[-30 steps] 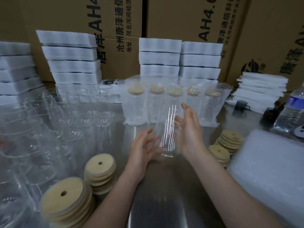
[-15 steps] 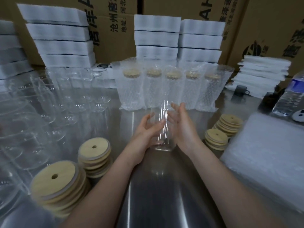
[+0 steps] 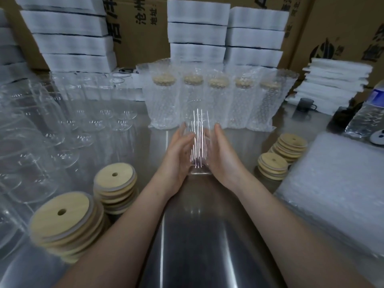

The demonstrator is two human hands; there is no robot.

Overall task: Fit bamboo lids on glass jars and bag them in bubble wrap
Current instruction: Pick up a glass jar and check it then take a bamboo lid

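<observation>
Palms sandwich the unlidded glass jar (image 3: 198, 140), upright on the steel table (image 3: 197, 235): left hand (image 3: 178, 156) and right hand (image 3: 223, 159) press it with straight fingers (image 3: 217, 129), nothing curled round. They're steadying it, I'd say. Bagged jars (image 3: 164, 100) line up just behind it; bamboo lid stacks (image 3: 114, 181) wait either side.

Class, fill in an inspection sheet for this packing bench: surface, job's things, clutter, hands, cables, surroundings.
Surface: steel table, shiny.
Job's things: one bare jar upright, no lid; five bagged jars in a row behind it; empty jars at left; lid stacks on both sides; bubble wrap pile at right.
Clutter: water bottle, dark mug, far right.
Hands: left hand and right hand flat against the bare jar's sides.
Cables: nothing seen.
Surroundings: cardboard boxes, white foam stacks.
</observation>
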